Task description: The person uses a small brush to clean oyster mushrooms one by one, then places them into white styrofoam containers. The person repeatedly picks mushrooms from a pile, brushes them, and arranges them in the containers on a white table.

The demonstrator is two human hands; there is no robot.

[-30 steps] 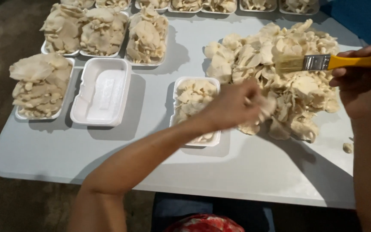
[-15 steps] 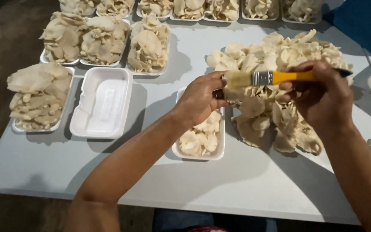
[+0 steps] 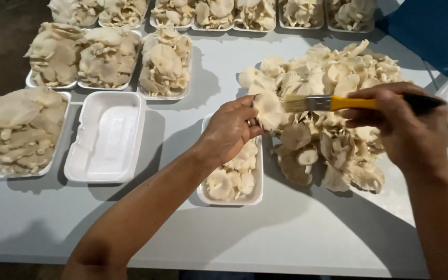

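While I log this view, my left hand point(image 3: 229, 132) pinches 1 oyster mushroom point(image 3: 268, 108) by its base, fingers pressed together on it, held just above the part-filled foam tray point(image 3: 257, 193).
Item 2: my right hand point(image 3: 400, 127) is clamped around a yellow-handled paintbrush point(image 3: 333, 103), bristles touching the cap's edge.
Item 3: loose mushroom pile point(image 3: 333, 78) sits on the grey table point(image 3: 296, 228), directly behind and under the brush.
Item 4: 1 empty white foam tray point(image 3: 105, 137) lies left of the part-filled one; heaped trays point(image 3: 107, 57) line the far side.
Risk, as I judge it: the cap looks thin and brittle, so a hard stroke could tear it, and a loose pinch could drop it beside the tray.
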